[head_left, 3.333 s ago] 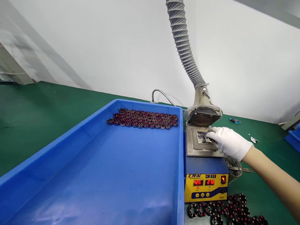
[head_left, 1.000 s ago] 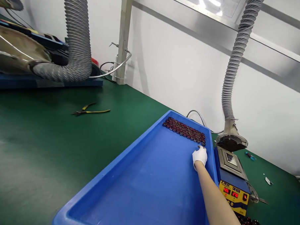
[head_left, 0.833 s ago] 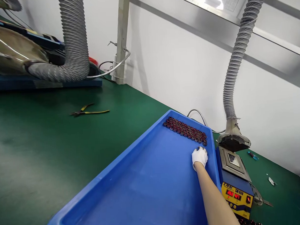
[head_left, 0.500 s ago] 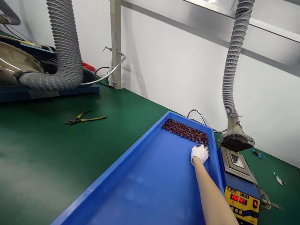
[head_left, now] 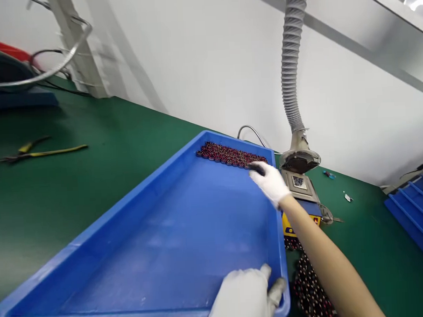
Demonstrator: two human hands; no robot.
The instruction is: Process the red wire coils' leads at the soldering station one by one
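A big blue tray (head_left: 173, 235) lies slanted on the green bench. Along its far wall sit tightly packed rows of small round dark-red and black parts (head_left: 228, 154). My right hand (head_left: 270, 181), in a white glove with dark fingertips, reaches to the right end of these rows. Its fingers are drawn together at the parts; whether one is between them cannot be made out. Over the tray's near right corner is my left hand (head_left: 240, 295), gloved in white with greyish tips. Its thumb and forefinger stand apart, with nothing visible between them.
Right of the tray are a yellow-and-blue heater unit (head_left: 301, 210), a fume hose (head_left: 293, 66) above it, and a loose heap of similar parts (head_left: 310, 285). Pliers (head_left: 43, 152) lie at left, blue racks (head_left: 417, 210) at far right.
The view has swung right and the heap of loose parts shows more. My left hand has come into sight at the tray's near corner. My right hand stays by the rows' right end.
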